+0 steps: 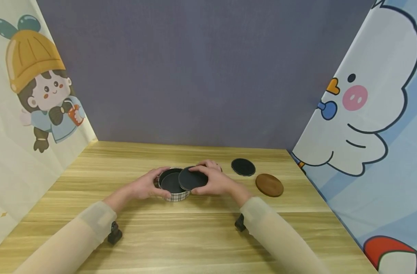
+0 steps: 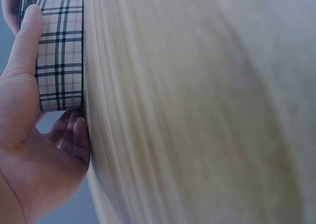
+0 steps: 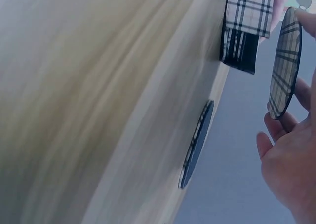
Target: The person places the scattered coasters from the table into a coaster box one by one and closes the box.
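Observation:
A round plaid coaster holder (image 1: 175, 196) with a black inside stands on the table, its checked side wall (image 2: 60, 51) upright in the left wrist view. My left hand (image 1: 149, 185) grips it from the left, thumb along the near side and fingers round the far side. Over its right part, my right hand (image 1: 213, 179) holds a round coaster (image 1: 191, 179) by the edge, tilted, black face up. The coaster's plaid underside (image 3: 286, 61) shows in the right wrist view, apart from the holder's wall (image 3: 249, 9).
Another black round coaster (image 1: 243, 167) lies flat on the table to the right of my right hand. Nearer and further right is a brown round disc (image 1: 269, 185). A grey panel (image 1: 191, 76) stands behind the wood-grain table (image 1: 181, 239), with printed cloths at both sides.

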`<move>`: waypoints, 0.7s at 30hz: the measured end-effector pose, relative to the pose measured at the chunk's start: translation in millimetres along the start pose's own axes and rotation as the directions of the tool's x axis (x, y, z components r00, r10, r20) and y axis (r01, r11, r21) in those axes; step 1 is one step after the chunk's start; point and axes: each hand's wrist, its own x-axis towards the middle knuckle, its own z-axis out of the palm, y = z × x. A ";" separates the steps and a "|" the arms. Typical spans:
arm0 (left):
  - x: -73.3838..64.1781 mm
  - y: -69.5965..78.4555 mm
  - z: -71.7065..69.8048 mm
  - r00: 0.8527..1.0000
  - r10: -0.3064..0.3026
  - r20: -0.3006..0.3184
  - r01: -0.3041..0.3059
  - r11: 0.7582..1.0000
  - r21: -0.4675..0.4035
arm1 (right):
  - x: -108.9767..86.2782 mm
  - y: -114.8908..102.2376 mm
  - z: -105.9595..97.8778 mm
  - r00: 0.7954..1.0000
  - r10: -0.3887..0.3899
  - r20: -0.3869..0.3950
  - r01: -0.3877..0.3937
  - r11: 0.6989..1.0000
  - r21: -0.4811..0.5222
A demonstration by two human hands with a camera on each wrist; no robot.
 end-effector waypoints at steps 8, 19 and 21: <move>1.0 -1.0 -0.9 1.000 0.008 0.002 -0.008 1.000 0.018 | 17.4 -8.1 11.4 1.000 0.001 0.013 -0.001 1.000 0.005; 0.5 0.1 -2.7 0.999 0.020 0.040 -0.019 1.000 -0.019 | 33.9 -17.3 22.4 0.999 0.010 0.040 -0.010 1.000 0.006; 0.5 0.2 -2.6 0.999 0.018 0.043 -0.017 1.000 -0.018 | 35.4 -18.5 24.2 0.999 0.010 0.043 -0.011 1.000 0.006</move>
